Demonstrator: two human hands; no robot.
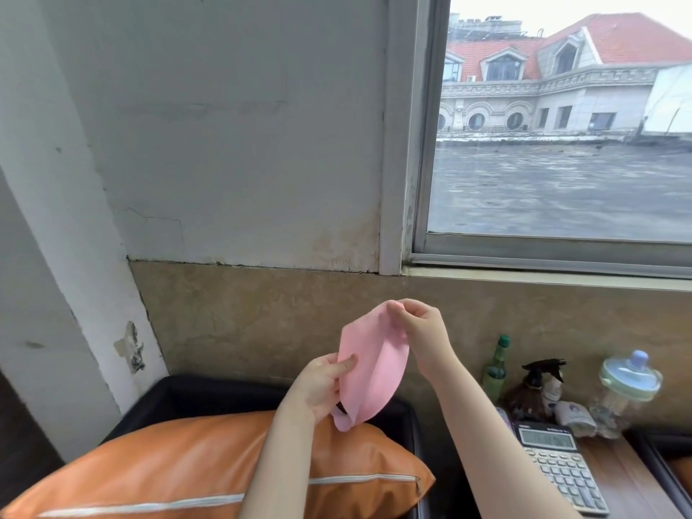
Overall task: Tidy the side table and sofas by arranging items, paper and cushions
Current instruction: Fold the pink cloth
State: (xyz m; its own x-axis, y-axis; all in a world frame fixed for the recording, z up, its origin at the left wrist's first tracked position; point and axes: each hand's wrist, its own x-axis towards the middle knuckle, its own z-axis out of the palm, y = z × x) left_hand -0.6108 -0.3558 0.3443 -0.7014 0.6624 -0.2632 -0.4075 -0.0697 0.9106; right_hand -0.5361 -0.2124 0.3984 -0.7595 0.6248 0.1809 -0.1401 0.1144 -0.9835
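Holding a pink paper (370, 363) up in front of the wall, above an orange cushion (202, 470) on the black sofa (209, 393): left hand (322, 387) pinches its lower edge, right hand (419, 331) pinches the top corner. Side table (629, 481) at right w/ calculator (561, 468), green bottle (495, 372), dark spray bottle (535, 391), clear lidded jar (623, 397); contents unclear.

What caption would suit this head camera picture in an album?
Both hands, left and right, hold a pink paper above an orange cushion.
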